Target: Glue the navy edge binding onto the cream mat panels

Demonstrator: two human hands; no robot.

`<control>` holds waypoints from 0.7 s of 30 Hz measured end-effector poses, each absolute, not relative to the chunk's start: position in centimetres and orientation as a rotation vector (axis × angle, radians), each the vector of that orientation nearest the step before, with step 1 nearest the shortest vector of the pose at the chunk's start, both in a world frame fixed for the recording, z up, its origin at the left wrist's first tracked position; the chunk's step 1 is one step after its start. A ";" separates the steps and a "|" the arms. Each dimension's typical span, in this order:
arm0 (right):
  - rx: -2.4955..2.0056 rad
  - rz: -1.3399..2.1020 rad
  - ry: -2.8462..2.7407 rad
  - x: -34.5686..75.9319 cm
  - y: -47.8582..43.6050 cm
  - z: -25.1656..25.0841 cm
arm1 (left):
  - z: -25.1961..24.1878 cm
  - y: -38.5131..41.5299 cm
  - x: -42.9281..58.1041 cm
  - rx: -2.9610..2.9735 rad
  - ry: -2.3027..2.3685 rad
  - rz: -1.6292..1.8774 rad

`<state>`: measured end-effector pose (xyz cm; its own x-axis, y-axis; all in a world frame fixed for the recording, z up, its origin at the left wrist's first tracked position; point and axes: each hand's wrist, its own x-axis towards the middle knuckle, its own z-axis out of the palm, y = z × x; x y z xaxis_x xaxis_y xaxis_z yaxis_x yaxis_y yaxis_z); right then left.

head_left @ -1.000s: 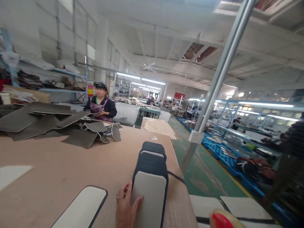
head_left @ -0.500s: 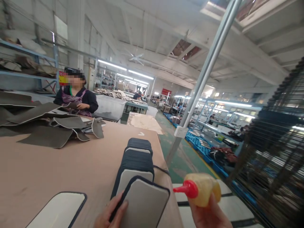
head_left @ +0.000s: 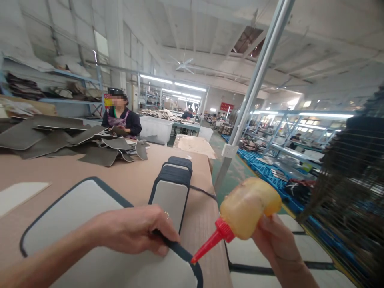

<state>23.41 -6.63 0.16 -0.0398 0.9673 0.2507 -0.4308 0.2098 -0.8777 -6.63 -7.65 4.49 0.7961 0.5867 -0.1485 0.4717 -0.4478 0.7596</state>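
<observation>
My left hand (head_left: 144, 228), with a ring on one finger, pinches the dark edge of a light grey panel (head_left: 126, 268) low in the view. A squeeze bottle (head_left: 249, 208) of yellowish liquid is in my right hand (head_left: 276, 236). Its red nozzle (head_left: 208, 244) points down and left, with the tip at the panel's dark rim; whether it touches I cannot tell. Partly behind my left forearm lies another dark-edged panel (head_left: 75, 208). Beyond my left hand stands a row of stacked dark-edged panels (head_left: 171, 196) on the table.
The brown table (head_left: 135, 176) bears a heap of dark grey sheets (head_left: 66, 140) and a pale piece (head_left: 21, 194) at left. More light panels (head_left: 252, 254) lie below its right edge. A metal post (head_left: 255, 80) rises beyond. A co-worker (head_left: 121, 116) is behind the heap.
The bottle has tipped from sideways to nozzle-down, its tip now at the panel's rim. My left hand has come across the panel and holds its far edge. The view has shifted.
</observation>
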 end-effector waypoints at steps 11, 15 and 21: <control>-0.637 1.342 -1.168 22.7 -7.5 1.4 | 6.5 -8.1 -6.9 2.095 0.635 -0.013; -0.600 1.352 -1.140 22.1 -7.7 1.1 | 6.6 -7.9 -8.0 2.077 0.650 0.005; -0.550 1.290 -1.137 20.7 -7.8 0.5 | 6.4 -7.5 -10.1 2.051 0.704 0.050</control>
<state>20.73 -7.82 0.53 -0.1183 0.9315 0.3441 -0.4584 0.2562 -0.8510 -10.10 -7.52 6.45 0.8346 0.4985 -0.2341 0.4607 -0.3989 0.7929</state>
